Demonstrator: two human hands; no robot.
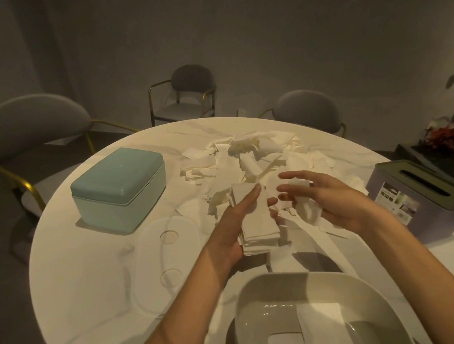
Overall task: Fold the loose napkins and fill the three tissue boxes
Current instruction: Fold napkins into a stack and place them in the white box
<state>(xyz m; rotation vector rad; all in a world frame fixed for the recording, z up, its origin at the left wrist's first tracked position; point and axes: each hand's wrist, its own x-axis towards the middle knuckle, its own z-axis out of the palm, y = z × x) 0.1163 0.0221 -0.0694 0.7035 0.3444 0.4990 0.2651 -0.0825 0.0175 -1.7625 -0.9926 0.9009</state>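
Napkins folded into a stack [259, 226] lay at frame centre in the left hand [236, 229], palm under them and fingers stretched along the top, the stack's long axis running up the frame. Just right of it, the right hand [317, 199] pinched a single napkin [300, 190] between thumb and curled fingers, almost touching the stack. Loose napkins [247, 157] were heaped above both hands. The open white box [315, 317] sat at lower centre, directly below the stack, probably its destination.
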